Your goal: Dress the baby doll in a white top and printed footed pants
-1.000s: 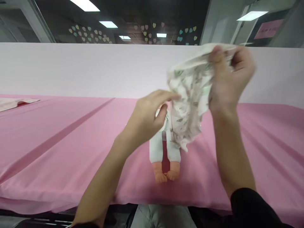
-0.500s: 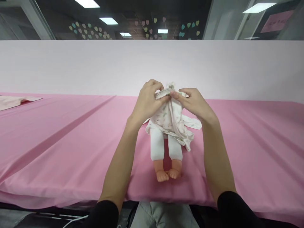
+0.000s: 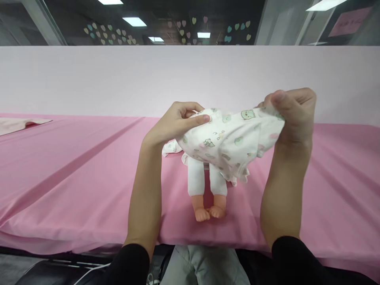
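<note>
A white baby garment (image 3: 225, 138) with green and pink animal prints is stretched between my two hands. My left hand (image 3: 178, 120) pinches its left edge between thumb and fingers. Farther right and a little higher, my right hand (image 3: 293, 113) grips the other end in a closed fist. Below the cloth lies a baby doll (image 3: 196, 176) on its back, its white-clad legs and bare feet toward me. The garment hides the doll's upper body and head. A printed sleeve (image 3: 172, 147) rests on the table by my left wrist.
A pink sheet (image 3: 89, 178) covers the table, with its front edge close to my lap. At the far left lies a pale pink cloth (image 3: 20, 124). A low white wall (image 3: 118, 79) runs along the back, with dark glass above it.
My right hand has moved right and slightly up, pulling the garment's end sideways so the cloth spreads out. My left hand has shifted a little left, still holding its edge.
</note>
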A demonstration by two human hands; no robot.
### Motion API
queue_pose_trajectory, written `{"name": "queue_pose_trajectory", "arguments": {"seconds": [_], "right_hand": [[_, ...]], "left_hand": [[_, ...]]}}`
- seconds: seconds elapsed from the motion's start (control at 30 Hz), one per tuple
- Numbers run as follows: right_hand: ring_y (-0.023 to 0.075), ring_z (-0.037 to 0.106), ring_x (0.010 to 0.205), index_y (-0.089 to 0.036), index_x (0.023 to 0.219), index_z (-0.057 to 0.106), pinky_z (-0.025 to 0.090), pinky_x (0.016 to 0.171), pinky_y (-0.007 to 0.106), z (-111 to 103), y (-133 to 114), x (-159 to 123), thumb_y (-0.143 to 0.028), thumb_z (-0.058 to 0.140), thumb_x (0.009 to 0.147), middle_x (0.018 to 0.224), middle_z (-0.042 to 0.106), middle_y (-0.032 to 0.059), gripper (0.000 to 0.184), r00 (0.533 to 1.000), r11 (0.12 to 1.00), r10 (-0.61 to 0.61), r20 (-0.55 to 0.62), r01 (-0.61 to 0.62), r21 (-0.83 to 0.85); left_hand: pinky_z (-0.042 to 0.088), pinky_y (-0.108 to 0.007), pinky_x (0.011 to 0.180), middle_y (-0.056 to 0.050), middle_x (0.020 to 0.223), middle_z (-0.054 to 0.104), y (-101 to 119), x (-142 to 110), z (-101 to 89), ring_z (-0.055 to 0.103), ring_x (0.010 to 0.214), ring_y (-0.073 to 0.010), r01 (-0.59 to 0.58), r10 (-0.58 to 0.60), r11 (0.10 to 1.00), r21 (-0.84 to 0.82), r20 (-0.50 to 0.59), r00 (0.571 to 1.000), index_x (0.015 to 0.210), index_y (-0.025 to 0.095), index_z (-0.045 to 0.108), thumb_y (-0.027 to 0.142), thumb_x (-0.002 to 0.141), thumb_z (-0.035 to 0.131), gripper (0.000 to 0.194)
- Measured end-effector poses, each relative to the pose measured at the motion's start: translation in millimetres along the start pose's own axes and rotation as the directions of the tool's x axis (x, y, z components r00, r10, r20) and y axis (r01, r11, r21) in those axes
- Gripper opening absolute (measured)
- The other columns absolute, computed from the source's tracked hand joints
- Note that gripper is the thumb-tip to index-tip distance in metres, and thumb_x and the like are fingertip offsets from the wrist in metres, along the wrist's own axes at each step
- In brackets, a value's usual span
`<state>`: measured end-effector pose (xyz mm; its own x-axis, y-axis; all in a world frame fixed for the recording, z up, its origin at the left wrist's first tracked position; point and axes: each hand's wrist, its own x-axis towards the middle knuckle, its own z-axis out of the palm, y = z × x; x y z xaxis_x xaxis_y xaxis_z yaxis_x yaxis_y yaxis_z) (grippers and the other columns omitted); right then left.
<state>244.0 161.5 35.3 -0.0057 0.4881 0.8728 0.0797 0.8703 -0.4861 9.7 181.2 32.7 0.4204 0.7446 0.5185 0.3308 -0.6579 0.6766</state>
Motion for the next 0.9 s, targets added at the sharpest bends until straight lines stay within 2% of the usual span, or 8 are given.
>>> {"name": "queue_pose_trajectory", "arguments": {"seconds": [0.07, 0.17, 0.27, 0.33, 0.43, 0.57, 0.73, 0.9], "right_hand": [[0.0064, 0.024, 0.040, -0.019, 0.037, 0.036, 0.019, 0.043, 0.026, -2, -1, 0, -0.028, 0.071, 0.073, 0.039, 0.024, -0.0060, 0.051, 0.997, 0.982, -0.018, -0.079, 0.002, -0.190], [0.0081, 0.032, 0.043, -0.018, 0.043, 0.049, 0.022, 0.047, 0.028, -1, 3, 1, -0.025, 0.073, 0.071, 0.041, 0.038, -0.0040, 0.038, 0.989, 0.853, -0.055, -0.134, -0.023, -0.521], [0.0131, 0.046, 0.051, -0.018, 0.054, 0.059, 0.031, 0.054, 0.029, 7, 2, -1, -0.037, 0.068, 0.076, 0.051, 0.053, 0.0004, 0.031, 0.998, 0.706, 0.062, 0.020, -0.030, -0.708], [0.0153, 0.050, 0.057, -0.018, 0.062, 0.062, 0.033, 0.057, 0.029, 16, -2, -5, -0.044, 0.064, 0.077, 0.059, 0.057, 0.0017, 0.030, 0.948, 0.671, 0.255, 0.190, -0.032, -0.741], [0.0140, 0.047, 0.059, -0.018, 0.070, 0.060, 0.031, 0.054, 0.026, 34, -6, -9, -0.040, 0.067, 0.073, 0.063, 0.055, 0.0002, 0.024, 0.815, 0.722, 0.428, 0.391, -0.048, -0.690], [0.0123, 0.044, 0.059, -0.017, 0.069, 0.056, 0.029, 0.053, 0.025, 47, -1, -10, -0.032, 0.063, 0.078, 0.063, 0.052, -0.0001, 0.019, 0.871, 0.813, 0.361, 0.334, -0.118, -0.570], [0.0130, 0.049, 0.063, -0.017, 0.076, 0.064, 0.034, 0.053, 0.024, 40, 6, -7, -0.037, 0.065, 0.079, 0.068, 0.056, 0.0016, 0.020, 0.880, 0.901, 0.370, 0.297, -0.263, -0.344], [0.0110, 0.044, 0.051, -0.017, 0.067, 0.059, 0.032, 0.046, 0.024, 34, 12, -3, -0.057, 0.065, 0.075, 0.055, 0.046, -0.0009, 0.042, 0.759, 0.855, 0.514, 0.400, -0.492, -0.164]], "left_hand": [[0.044, -0.023, 0.053, -0.001, 0.073, 0.066, -4, 0, -3.8, 0.060, 0.066, -0.0137, 0.005, -0.006, 1.000, 0.024, 0.011, 1.000, 0.081, 0.019, 0.069, 0.043, 0.073, 0.069, 0.026], [0.046, -0.024, 0.056, -0.003, 0.079, 0.068, -9, 1, -5.7, 0.061, 0.072, -0.0158, -0.014, 0.016, 0.996, 0.090, -0.022, 1.000, 0.079, 0.016, 0.070, 0.038, 0.068, 0.071, 0.024], [0.047, -0.027, 0.062, -0.003, 0.082, 0.068, -10, 4, 1.8, 0.060, 0.075, -0.0161, -0.074, 0.090, 0.982, 0.171, -0.084, 0.992, 0.085, 0.017, 0.070, 0.033, 0.067, 0.070, 0.024], [0.046, -0.027, 0.063, -0.002, 0.083, 0.066, -10, 8, 10.4, 0.059, 0.075, -0.0155, -0.122, 0.150, 0.969, 0.216, -0.120, 0.981, 0.088, 0.019, 0.069, 0.031, 0.066, 0.071, 0.025], [0.045, -0.028, 0.064, 0.000, 0.083, 0.063, -8, 11, 21.9, 0.058, 0.076, -0.0156, -0.169, 0.209, 0.959, 0.226, -0.166, 0.964, 0.098, 0.022, 0.066, 0.030, 0.068, 0.071, 0.031], [0.046, -0.029, 0.067, -0.001, 0.093, 0.062, -3, 11, 24.0, 0.058, 0.082, -0.0165, -0.188, 0.238, 0.955, 0.231, -0.214, 0.947, 0.109, 0.025, 0.062, 0.029, 0.073, 0.068, 0.037], [0.047, -0.028, 0.072, -0.003, 0.097, 0.062, -8, 8, 10.9, 0.057, 0.090, -0.0178, -0.185, 0.216, 0.935, 0.302, -0.071, 0.974, 0.085, 0.023, 0.068, 0.031, 0.071, 0.070, 0.016], [0.046, -0.030, 0.079, -0.002, 0.102, 0.060, -13, 9, 6.9, 0.055, 0.097, -0.0174, -0.189, 0.242, 0.929, 0.318, -0.136, 0.961, 0.084, 0.024, 0.068, 0.027, 0.075, 0.065, 0.010]]}}
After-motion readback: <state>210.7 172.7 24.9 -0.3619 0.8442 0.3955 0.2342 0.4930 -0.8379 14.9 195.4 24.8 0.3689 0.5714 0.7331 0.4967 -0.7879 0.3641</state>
